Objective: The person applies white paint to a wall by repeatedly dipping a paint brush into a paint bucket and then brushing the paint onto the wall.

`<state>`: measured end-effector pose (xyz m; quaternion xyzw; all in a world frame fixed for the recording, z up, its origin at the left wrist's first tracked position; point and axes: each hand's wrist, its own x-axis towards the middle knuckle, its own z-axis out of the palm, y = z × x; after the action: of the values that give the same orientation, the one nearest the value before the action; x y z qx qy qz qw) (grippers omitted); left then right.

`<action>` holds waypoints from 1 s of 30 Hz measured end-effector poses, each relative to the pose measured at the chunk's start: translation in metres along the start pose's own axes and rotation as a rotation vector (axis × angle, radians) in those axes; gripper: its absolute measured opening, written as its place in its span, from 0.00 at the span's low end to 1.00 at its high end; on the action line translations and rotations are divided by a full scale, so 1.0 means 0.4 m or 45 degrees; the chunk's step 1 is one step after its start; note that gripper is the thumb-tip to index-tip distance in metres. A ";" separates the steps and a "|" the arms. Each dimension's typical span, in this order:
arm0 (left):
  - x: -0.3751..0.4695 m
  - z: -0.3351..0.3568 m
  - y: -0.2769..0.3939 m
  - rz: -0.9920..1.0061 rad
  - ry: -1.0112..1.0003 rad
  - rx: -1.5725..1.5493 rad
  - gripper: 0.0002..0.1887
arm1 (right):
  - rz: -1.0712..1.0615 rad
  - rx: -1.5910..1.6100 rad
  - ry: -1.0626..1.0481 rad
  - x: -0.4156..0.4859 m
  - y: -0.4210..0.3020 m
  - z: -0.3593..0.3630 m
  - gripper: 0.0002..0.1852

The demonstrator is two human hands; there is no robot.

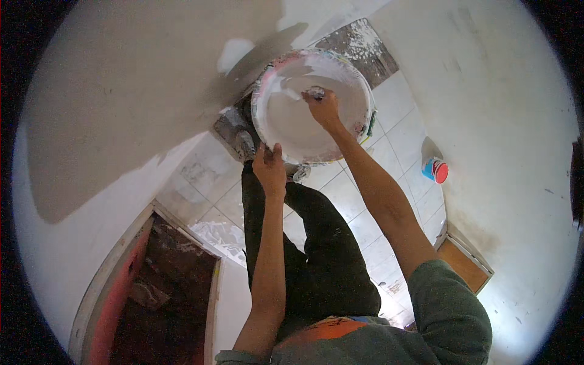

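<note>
A large round bucket (360,75) of pale paint or plaster-like mix sits in front of me, its rim crusted with splatter. My left hand (270,169) grips the near left part of that rim, thumb and fingers around the edge. Over the middle of the bucket, my right hand (323,107) is closed on a whitish, paint-caked tool handle (315,92); the tool's lower end is hard to make out against the pale mix. A handle with a dark green grip (372,123) hangs on the bucket's right side.
White floor tiles (340,196) surround my feet. A spattered dark board (356,45) lies beyond the bucket. To the right, a small blue tub with a red lid (440,172) stands by the wall (502,137). Another wall (114,91), partly coated, rises at left above a doorway frame (114,255).
</note>
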<state>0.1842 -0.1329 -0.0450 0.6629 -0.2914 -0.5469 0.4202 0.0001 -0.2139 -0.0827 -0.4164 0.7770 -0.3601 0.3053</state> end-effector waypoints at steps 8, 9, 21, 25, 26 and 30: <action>-0.001 -0.001 0.013 -0.023 -0.118 0.166 0.20 | -0.066 -0.435 -0.419 -0.026 0.057 -0.067 0.17; 0.001 -0.009 0.005 -0.019 -0.115 0.171 0.20 | -0.068 -0.428 -0.421 -0.026 0.057 -0.072 0.17; -0.013 -0.005 0.043 -0.216 -0.101 -0.153 0.18 | -0.312 -0.210 -0.130 0.012 0.004 -0.044 0.11; -0.007 -0.013 0.027 -0.187 -0.118 -0.090 0.18 | -0.347 -0.211 -0.131 -0.018 0.007 -0.012 0.10; -0.008 -0.013 0.023 -0.188 -0.107 -0.111 0.19 | -0.344 -0.248 -0.171 -0.029 0.008 -0.012 0.10; -0.005 0.006 0.001 -0.163 -0.136 -0.185 0.19 | -0.414 -0.285 -0.199 -0.074 0.031 -0.037 0.10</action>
<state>0.1814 -0.1318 -0.0438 0.6179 -0.2301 -0.6269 0.4150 -0.0028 -0.1789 -0.0794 -0.5943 0.7087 -0.2827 0.2542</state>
